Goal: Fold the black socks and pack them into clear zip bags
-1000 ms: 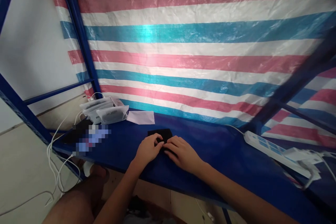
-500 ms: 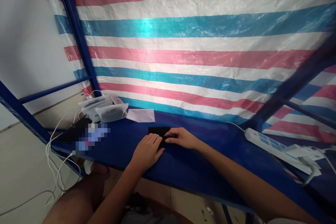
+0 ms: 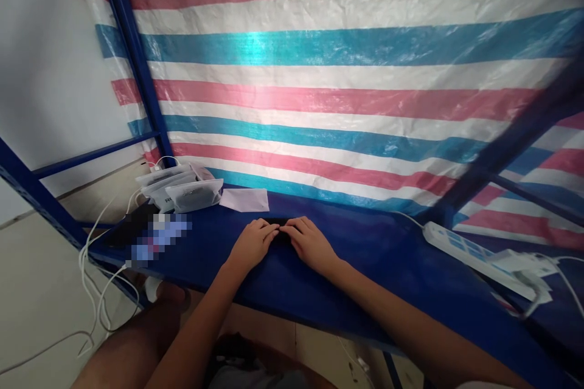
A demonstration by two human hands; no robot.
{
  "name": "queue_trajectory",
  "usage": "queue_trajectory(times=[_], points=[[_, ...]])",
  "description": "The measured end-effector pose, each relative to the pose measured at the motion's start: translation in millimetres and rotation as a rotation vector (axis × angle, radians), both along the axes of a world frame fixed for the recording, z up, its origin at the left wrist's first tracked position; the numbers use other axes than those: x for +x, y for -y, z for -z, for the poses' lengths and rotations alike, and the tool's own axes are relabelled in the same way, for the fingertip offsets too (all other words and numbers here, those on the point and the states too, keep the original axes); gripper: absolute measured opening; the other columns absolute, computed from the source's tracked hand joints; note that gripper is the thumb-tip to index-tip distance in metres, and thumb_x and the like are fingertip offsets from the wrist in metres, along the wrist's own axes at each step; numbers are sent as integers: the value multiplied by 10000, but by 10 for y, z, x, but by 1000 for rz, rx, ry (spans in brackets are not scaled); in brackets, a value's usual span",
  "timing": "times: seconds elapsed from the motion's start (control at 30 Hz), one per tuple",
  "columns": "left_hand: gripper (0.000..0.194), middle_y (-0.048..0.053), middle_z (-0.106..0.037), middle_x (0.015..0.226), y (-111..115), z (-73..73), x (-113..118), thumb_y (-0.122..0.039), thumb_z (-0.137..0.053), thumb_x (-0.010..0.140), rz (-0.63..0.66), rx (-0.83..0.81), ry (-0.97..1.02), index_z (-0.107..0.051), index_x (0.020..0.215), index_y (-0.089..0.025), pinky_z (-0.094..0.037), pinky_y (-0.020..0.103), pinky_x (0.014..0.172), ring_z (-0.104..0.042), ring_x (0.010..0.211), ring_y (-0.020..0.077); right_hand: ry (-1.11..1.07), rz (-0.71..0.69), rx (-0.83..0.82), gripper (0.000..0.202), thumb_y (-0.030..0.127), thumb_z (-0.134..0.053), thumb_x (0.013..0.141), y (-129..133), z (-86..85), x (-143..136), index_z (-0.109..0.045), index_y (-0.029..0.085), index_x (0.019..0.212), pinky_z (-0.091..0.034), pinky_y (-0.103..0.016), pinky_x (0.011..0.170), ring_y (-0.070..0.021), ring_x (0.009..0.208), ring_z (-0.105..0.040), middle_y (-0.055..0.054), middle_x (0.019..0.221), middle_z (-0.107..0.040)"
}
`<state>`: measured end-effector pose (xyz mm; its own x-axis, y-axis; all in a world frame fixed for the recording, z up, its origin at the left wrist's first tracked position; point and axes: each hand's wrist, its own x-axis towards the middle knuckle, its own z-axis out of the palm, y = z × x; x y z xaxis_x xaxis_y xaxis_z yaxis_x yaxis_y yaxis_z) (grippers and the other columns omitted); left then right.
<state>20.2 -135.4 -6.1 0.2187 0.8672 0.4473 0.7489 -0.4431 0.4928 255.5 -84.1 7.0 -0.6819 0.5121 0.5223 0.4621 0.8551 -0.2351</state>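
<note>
A small flat black item lies on the blue tabletop, mostly covered by both hands. My left hand rests over its left side, fingers bent together. From the right, my right hand covers the other side, its fingers curled onto the item. The fingertips of the two hands nearly meet over the middle. What the black item is cannot be made out. Just behind the left hand lies a pale, flat packet.
Several grey-white pouches stand at the back left, near a blurred phone-like object and a black item. White cables hang off the left edge. A white power strip with plugs lies at the right. Blue metal posts frame a striped sheet.
My right hand has turned and now lies with its fingers over the black item. My left hand has shifted slightly up, its thumb drawn in. Less of the black item shows.
</note>
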Motion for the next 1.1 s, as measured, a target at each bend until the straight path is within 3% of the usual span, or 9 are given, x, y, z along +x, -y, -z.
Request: queue_trajectory(times=[0.2, 0.3, 0.47, 0.6, 0.7, 0.8, 0.9, 1.0, 1.1], points=[[402, 84, -698, 1132, 9, -19, 76, -389, -430, 1119, -51, -87, 34, -743, 1336, -261, -542, 396, 984, -639, 1077, 242, 25, -61, -160, 453, 379, -811, 922, -64, -81, 127, -678, 282, 1344, -550, -516, 1040, -316, 1178, -656, -108, 1303, -719], [396, 92, -676, 1128, 171, -12, 173, -367, -410, 1124, -87, -61, -18, -740, 1309, -248, -551, 397, 940, -641, 1040, 244, 30, -42, -306, 410, 431, -847, 886, -91, -116, 193, -740, 285, 1254, -560, -463, 1005, -298, 1121, -707, -81, 1232, -763], [415, 124, -576, 1408, 490, 6, 317, -431, -576, 1066, -139, 52, -166, -586, 1433, -238, -540, 456, 933, -613, 1131, 293, 21, -44, -586, 461, 526, -877, 818, -82, -238, 241, -797, 271, 1193, -564, -413, 978, -286, 1051, -751, -48, 1149, -808], [336, 92, -623, 1386, 501, -10, 325, -307, -647, 1030, -178, 111, -259, -606, 1363, -289, -440, 546, 1086, -535, 1321, 351, 16, -39, -753, 477, 568, -798, 878, -176, -268, 188, -790, 249, 1233, -575, -407, 948, -290, 1043, -755, -54, 1137, -818], [343, 96, -648, 1381, 401, 1, 284, -291, -605, 1052, -190, 128, -250, -597, 1395, -296, -372, 558, 1150, -512, 1379, 343, 26, -35, -688, 436, 566, -708, 962, -259, -211, 113, -787, 248, 1248, -561, -427, 978, -291, 1067, -736, -76, 1175, -808], [335, 102, -666, 1348, 312, 37, 246, -360, -530, 1094, -203, 68, -217, -594, 1409, -268, -417, 516, 1079, -596, 1236, 302, 59, 11, -429, 413, 533, -622, 1032, -260, -142, 63, -759, 259, 1309, -499, -512, 1084, -312, 1162, -674, -108, 1263, -764], [347, 91, -670, 1335, 248, 58, 220, -408, -464, 1119, -214, 30, -187, -603, 1403, -266, -437, 482, 1040, -600, 1213, 283, 62, -17, -257, 436, 455, -525, 1092, -188, -113, 75, -623, 291, 1484, -460, -560, 1137, -315, 1268, -612, -122, 1413, -671], [342, 70, -681, 1307, 179, 42, 201, -432, -434, 1127, -223, -2, -175, -624, 1372, -287, -455, 464, 1019, -609, 1186, 268, 78, -143, -226, 566, 487, -651, 1031, -151, -88, 118, -526, 316, 1556, -439, -566, 1178, -332, 1348, -573, -119, 1470, -630], [322, 66, -670, 1345, 115, 19, 200, -405, -417, 1131, -235, 6, -183, -647, 1327, -294, -460, 474, 1044, -603, 1217, 273, 28, -162, -256, 697, 516, -783, 934, -219, -22, 125, -526, 315, 1550, -447, -573, 1177, -351, 1346, -588, -122, 1460, -639]])
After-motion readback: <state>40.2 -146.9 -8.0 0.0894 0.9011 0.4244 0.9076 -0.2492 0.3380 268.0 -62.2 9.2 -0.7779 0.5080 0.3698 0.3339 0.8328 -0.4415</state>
